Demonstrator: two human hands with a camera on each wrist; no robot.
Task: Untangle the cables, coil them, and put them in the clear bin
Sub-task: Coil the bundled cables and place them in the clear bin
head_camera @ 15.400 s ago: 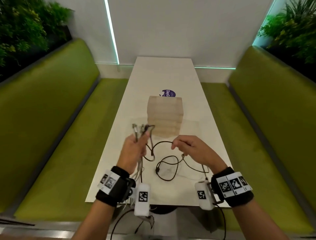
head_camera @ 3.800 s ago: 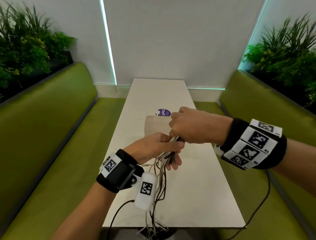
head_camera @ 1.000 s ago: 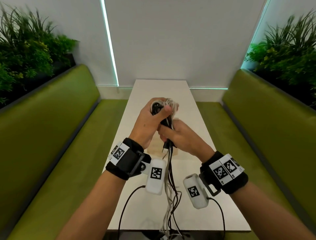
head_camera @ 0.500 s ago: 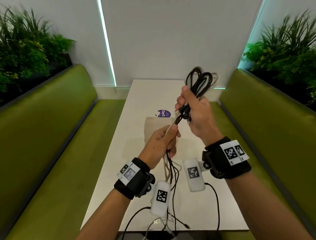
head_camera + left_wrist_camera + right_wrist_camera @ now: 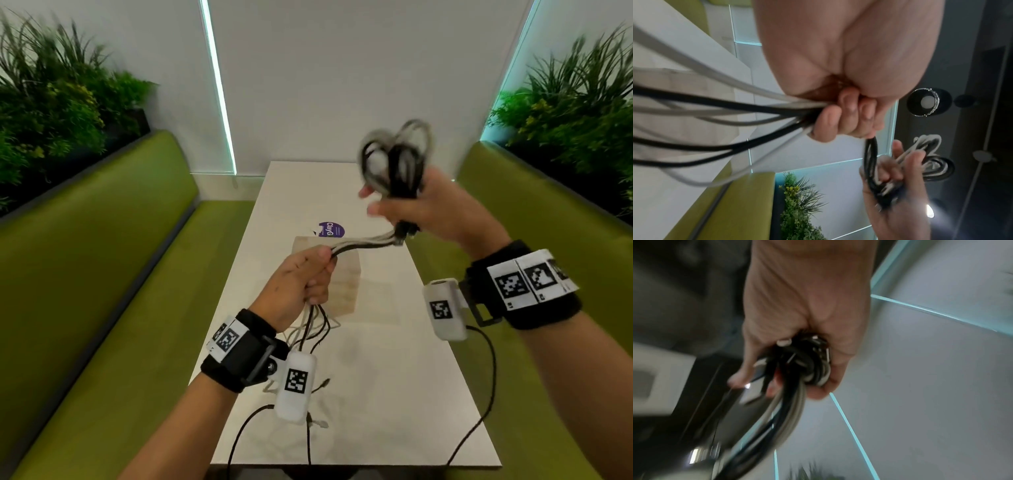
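Item: cables (image 5: 363, 244), black and pale grey, bundled together.

Change since half a second ago: my right hand (image 5: 424, 209) has swung out to the right with the coil (image 5: 394, 154), and the strands between my hands now run nearly level where they rose steeply before. I read this as another wrap being drawn onto the coil; winding is under way but not finished.

Grip, right: fingers curled round the coil's gathered base, loops standing above the fist. The picture is blurred, so the loop count is unclear.

Grip, left: my left hand (image 5: 301, 281) is clenched round the straight run, loose tails fanning out below it towards the table (image 5: 394, 394).

Materials: smooth, round-section sheathing, limp; small plugs on the free ends near the table's front edge.

Bin: I cannot pick out a clear bin for certain. A pale box (image 5: 342, 274) stands mid-table under my left hand, with faint transparent edges around it.
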